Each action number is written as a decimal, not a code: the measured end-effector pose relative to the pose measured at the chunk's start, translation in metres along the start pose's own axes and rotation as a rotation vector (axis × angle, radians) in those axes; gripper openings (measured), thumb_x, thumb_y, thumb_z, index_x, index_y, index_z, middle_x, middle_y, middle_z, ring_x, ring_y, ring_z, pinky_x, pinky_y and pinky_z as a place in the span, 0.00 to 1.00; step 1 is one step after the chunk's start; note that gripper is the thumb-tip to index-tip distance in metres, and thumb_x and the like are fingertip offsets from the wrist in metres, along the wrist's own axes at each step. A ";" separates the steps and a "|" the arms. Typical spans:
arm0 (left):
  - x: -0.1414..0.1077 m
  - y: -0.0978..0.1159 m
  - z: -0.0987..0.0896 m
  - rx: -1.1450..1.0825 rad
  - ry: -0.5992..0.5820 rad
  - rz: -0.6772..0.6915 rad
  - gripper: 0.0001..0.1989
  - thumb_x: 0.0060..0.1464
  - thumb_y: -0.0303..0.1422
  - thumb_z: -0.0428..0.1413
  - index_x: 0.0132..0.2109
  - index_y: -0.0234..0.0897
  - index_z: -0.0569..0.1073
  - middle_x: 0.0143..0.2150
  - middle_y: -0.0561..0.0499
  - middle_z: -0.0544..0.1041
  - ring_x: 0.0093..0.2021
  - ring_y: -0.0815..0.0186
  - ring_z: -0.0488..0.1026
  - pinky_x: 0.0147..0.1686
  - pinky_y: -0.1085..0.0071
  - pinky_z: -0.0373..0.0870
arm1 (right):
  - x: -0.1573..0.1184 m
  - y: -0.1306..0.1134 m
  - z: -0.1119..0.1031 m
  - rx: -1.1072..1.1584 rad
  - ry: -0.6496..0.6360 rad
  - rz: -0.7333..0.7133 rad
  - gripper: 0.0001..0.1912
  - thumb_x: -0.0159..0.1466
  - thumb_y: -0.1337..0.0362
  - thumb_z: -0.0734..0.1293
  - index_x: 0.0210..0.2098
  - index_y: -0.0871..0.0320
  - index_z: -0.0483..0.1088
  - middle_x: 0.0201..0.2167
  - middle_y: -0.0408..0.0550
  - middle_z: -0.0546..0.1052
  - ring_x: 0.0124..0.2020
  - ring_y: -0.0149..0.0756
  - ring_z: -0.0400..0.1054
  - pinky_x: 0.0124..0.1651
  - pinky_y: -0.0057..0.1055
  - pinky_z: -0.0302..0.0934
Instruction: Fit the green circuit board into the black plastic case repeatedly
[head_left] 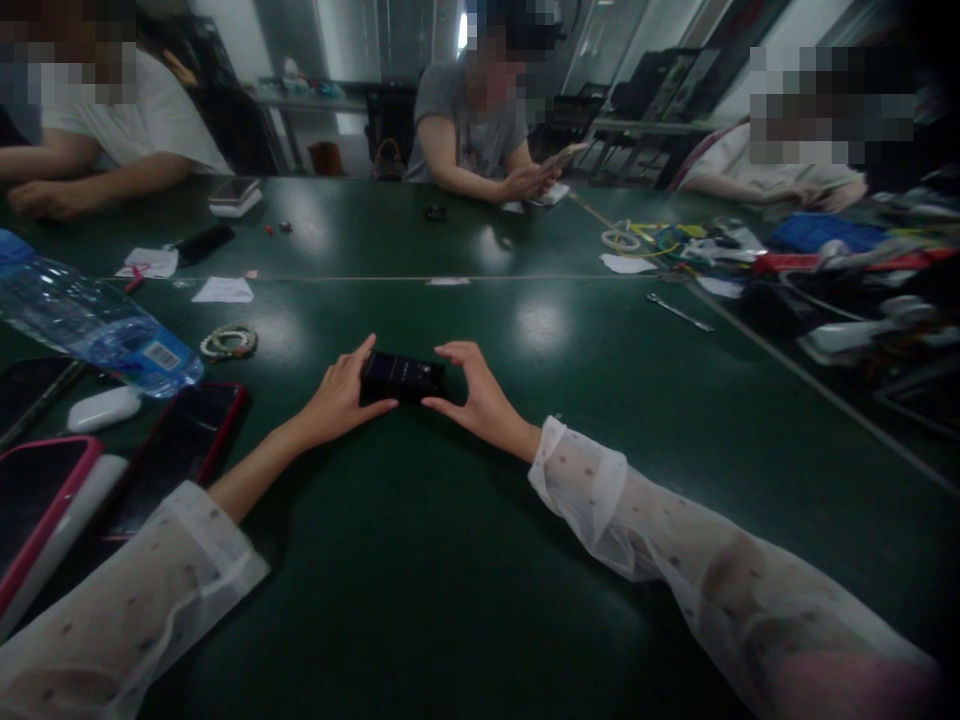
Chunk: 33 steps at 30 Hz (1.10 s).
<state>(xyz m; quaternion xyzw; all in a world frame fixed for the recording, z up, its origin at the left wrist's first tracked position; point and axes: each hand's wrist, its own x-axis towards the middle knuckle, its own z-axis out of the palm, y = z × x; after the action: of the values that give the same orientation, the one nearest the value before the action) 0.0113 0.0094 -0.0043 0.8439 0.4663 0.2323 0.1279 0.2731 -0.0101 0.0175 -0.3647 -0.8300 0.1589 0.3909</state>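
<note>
A small black box-like device (405,375) with faint light markings on its top lies on the dark green table (420,560), in front of me. My left hand (345,397) grips its left end, thumb along the near side and fingers at the far corner. At the right end is my right hand (480,395), its thumb and fingers curved round that end. Both hands hold the device between them.
On the left are a water bottle (112,320), a white earbud case (103,409), a red-edged phone (180,455) and a bracelet (229,342). A wrench (679,312) and piled cables (667,238) are on the right. Several people sit across the table.
</note>
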 end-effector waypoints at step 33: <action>0.001 -0.001 0.000 -0.021 -0.005 0.020 0.43 0.55 0.50 0.56 0.69 0.41 0.46 0.66 0.39 0.58 0.61 0.47 0.58 0.57 0.48 0.58 | 0.000 0.011 0.007 0.144 -0.119 0.105 0.30 0.61 0.68 0.68 0.59 0.53 0.55 0.54 0.52 0.68 0.55 0.44 0.66 0.58 0.51 0.64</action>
<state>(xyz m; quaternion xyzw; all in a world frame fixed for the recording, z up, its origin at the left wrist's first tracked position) 0.0114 0.0107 -0.0047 0.8476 0.4552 0.2366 0.1357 0.2731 -0.0030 0.0070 -0.3684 -0.8180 0.2598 0.3573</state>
